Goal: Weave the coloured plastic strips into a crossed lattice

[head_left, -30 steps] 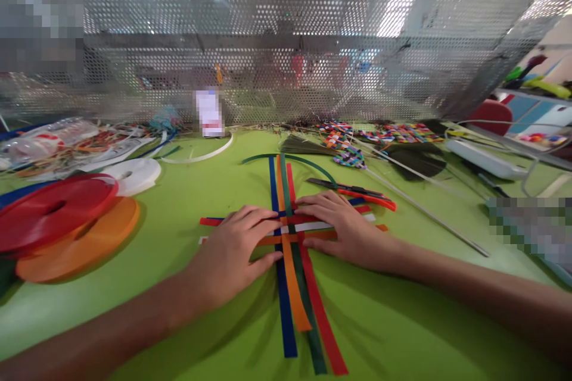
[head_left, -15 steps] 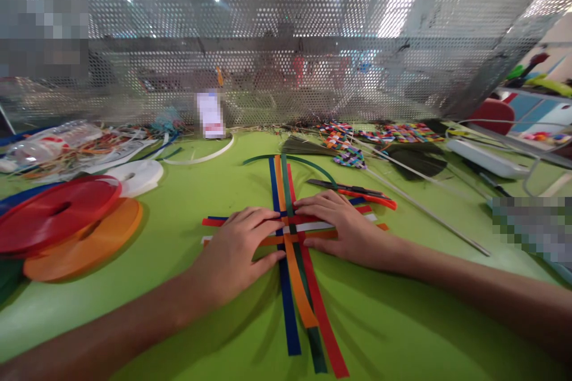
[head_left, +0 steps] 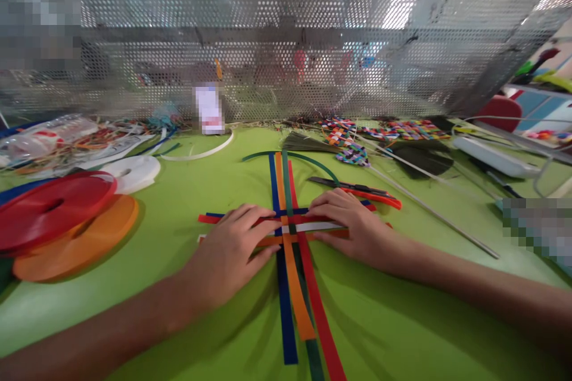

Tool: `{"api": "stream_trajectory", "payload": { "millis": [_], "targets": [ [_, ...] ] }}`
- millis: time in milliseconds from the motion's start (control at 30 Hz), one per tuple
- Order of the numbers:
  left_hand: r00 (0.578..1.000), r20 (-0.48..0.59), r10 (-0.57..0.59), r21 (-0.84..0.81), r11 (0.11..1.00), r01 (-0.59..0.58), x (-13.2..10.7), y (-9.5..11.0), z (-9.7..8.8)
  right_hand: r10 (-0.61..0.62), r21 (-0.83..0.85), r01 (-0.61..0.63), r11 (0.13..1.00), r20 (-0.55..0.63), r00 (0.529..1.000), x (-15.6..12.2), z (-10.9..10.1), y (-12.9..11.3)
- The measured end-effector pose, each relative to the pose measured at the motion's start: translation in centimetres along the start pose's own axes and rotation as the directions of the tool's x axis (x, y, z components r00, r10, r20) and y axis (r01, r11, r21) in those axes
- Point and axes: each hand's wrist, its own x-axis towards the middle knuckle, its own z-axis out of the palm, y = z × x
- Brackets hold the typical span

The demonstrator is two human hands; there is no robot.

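Note:
A cross of flat woven strips lies on the green tabletop. Running lengthwise are a blue strip, an orange strip, a dark green strip and a red strip. Crossing them are blue, red and orange strips and a white strip. My left hand rests over the left ends of the crosswise strips, fingers stretched out, its fingertips beside the weave. My right hand lies across their right side, fingers extended and thumb apart. Both palms hide parts of the strips.
At left lie a red strip roll, an orange roll and a white roll. Beyond my right hand is a utility knife. A thin rod and woven pieces lie farther right. A perforated metal panel stands behind.
My right hand has slid slightly right along the crosswise strips, uncovering more beside the crossing. My left hand stays almost in place. The camera view has shifted a little.

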Motion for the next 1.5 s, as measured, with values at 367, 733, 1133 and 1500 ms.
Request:
{"api": "stream_trajectory", "payload": {
  "millis": [367,733,1133,1500],
  "targets": [
    [1.0,0.006,0.018,-0.046,0.999,-0.018,0.2,0.0,-0.01,-0.004,-0.031,0.004,1.0,0.005,1.0,0.18,-0.24,-0.37],
    [0.999,-0.005,0.038,-0.031,0.999,-0.038,0.2,0.02,0.08,-0.097,-0.045,0.097,0.994,-0.004,0.995,0.14,-0.43,-0.67],
    [1.0,-0.027,0.006,-0.032,0.999,-0.007,0.08,0.17,0.22,-0.094,-0.042,0.094,0.995,-0.005,0.996,0.26,-0.24,-0.57],
    [0.999,-0.034,0.014,-0.03,0.999,-0.015,0.08,0.22,0.18,-0.119,-0.05,0.119,0.992,-0.003,0.993,-0.03,0.0,-0.22]
  ]
}}
